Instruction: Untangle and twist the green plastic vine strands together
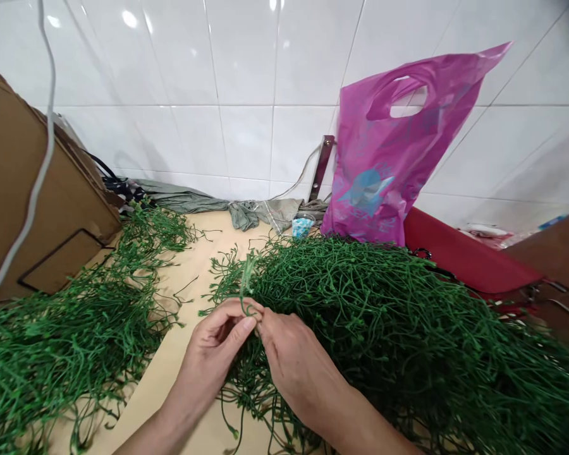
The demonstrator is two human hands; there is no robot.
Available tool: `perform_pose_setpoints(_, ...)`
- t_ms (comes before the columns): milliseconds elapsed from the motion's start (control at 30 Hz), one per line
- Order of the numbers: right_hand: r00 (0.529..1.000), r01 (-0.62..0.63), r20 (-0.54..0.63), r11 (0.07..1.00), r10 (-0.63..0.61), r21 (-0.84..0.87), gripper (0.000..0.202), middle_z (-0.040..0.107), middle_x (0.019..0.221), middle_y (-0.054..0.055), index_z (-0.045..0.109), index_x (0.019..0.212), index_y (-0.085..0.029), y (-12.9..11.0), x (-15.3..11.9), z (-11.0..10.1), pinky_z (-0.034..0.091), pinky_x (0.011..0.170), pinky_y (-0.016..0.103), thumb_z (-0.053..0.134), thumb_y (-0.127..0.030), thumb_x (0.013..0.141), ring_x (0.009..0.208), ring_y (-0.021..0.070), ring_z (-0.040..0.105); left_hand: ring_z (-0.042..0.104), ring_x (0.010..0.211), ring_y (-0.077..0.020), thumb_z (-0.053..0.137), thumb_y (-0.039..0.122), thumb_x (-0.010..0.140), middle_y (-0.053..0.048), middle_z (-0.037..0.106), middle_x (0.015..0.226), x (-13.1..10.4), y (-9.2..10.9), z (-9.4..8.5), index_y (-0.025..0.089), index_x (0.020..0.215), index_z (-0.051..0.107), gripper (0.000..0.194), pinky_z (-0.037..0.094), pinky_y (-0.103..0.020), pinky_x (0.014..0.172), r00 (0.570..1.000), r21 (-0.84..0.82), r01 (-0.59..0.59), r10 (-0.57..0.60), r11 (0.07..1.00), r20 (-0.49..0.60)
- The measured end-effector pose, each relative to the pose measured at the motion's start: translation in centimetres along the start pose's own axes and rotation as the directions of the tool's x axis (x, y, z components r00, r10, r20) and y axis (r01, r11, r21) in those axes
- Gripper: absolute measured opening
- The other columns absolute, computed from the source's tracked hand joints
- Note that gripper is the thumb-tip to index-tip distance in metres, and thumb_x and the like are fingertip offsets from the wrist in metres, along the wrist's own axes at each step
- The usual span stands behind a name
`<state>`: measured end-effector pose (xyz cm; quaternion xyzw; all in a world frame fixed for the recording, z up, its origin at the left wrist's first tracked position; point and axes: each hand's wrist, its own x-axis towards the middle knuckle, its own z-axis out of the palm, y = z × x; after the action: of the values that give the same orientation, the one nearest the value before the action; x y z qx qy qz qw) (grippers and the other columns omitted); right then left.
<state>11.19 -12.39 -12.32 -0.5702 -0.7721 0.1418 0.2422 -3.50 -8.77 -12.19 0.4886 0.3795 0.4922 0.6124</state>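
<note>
Thin green stems with small tips lie in a large heap (384, 316) on the right and a smaller pile (90, 328) on the left. In the middle, my left hand (213, 341) pinches a green stem (247, 278) that stands up from the fingertips and curls at its lower end. Against those fingertips, my right hand (294, 360) has its fingers closed on the same stem, at the left edge of the large heap. The tips of the right fingers are partly hidden.
A purple plastic bag (389, 151) stands behind the large heap, beside a small blue-white cup (302, 227). A cardboard box (38, 170) and hanging white cable (47, 145) are at left. Something red (469, 253) lies at right. Grey cloth (184, 197) runs along the tiled wall.
</note>
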Motion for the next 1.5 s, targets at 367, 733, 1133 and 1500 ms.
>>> perform_pose_setpoints(367, 0.867, 0.47, 0.155, 0.881, -0.473, 0.061, 0.022, 0.058, 0.071, 0.001, 0.048, 0.077, -0.021, -0.2, 0.2, -1.5, 0.033, 0.068, 0.032, 0.041, -0.018, 0.097, 0.067, 0.0161, 0.047, 0.057, 0.053, -0.0073, 0.095, 0.03, 0.06, 0.009, 0.047, 0.045, 0.3, 0.5, 0.2, 0.015, 0.081, 0.069, 0.036, 0.048, -0.013, 0.055, 0.855, -0.515, 0.488, -0.506, 0.705, 0.119)
perform_pose_setpoints(733, 0.959, 0.02, -0.243, 0.822, 0.145, 0.569, 0.023, 0.063, 0.123, 0.008, 0.058, 0.119, -0.022, -0.2, 0.3, -1.1, 0.044, 0.099, 0.032, 0.052, -0.028, 0.097, 0.115, 0.019, 0.057, 0.059, 0.122, -0.0208, 0.077, 0.035, 0.085, -0.004, 0.068, 0.127, 0.9, -1.4, -1.2, 0.021, 0.086, 0.076, 0.015, 0.046, -0.03, 0.104, 0.999, -0.169, 0.043, -0.044, 0.985, -0.002)
perform_pose_setpoints(1133, 0.998, -0.036, 0.058, 0.917, 0.014, 0.397, 0.02, 0.059, 0.083, 0.003, 0.05, 0.09, -0.021, -0.8, 0.1, 0.1, 0.04, 0.072, 0.03, 0.033, -0.017, 0.101, 0.074, 0.0172, 0.053, 0.058, 0.062, -0.0095, 0.086, 0.035, 0.075, 0.004, 0.059, 0.059, 1.1, -0.8, -0.7, 0.015, 0.071, 0.065, 0.029, 0.054, -0.02, 0.074, 0.936, -0.478, 0.351, -0.317, 0.805, 0.153)
perform_pose_setpoints(1500, 0.896, 0.225, 0.374, 0.971, -0.241, 0.085, 0.019, 0.068, 0.08, 0.003, 0.06, 0.088, -0.018, -0.1, 0.4, -0.2, 0.035, 0.072, 0.029, 0.046, -0.005, 0.093, 0.073, 0.017, 0.059, 0.065, 0.078, -0.0188, 0.073, 0.047, 0.086, 0.0, 0.058, 0.058, 0.9, 1.9, -1.8, 0.018, 0.066, 0.063, 0.036, 0.052, -0.035, 0.093, 0.956, -0.29, 0.219, -0.146, 0.932, 0.254)
